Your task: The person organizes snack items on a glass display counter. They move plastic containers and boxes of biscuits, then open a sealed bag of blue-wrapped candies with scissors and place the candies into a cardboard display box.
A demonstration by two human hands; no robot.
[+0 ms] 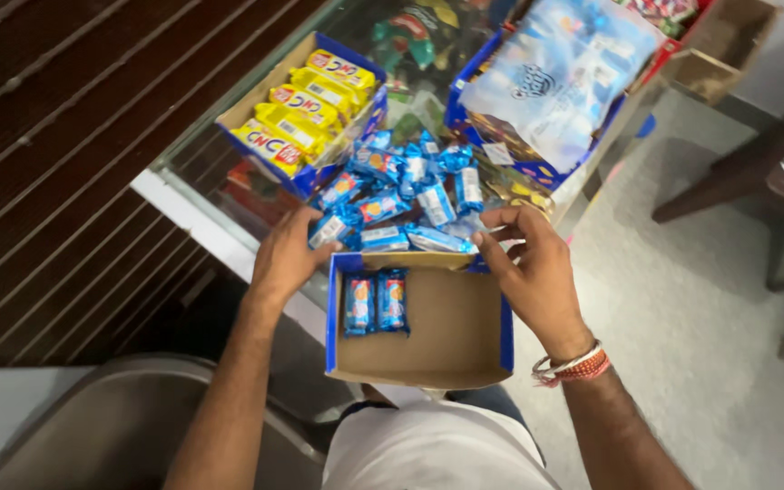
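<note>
An open cardboard box [451, 340] with blue sides rests on my lap against a glass counter. Two blue snack packets [376, 304] lie side by side in its far left corner. My left hand [285, 257] reaches over the box's far left corner and closes on a blue packet [330, 229] at the near edge of a loose pile of blue packets [407, 195] on the counter. My right hand [533, 268] rests on the box's far right corner, fingers curled near the pile; I cannot tell whether it holds anything.
A second box [306, 104] with yellow packets stands at the counter's back left. A big clear bag of blue packets [555, 77] lies in a box at the back right. A wooden chair [746, 172] stands on the grey floor to the right.
</note>
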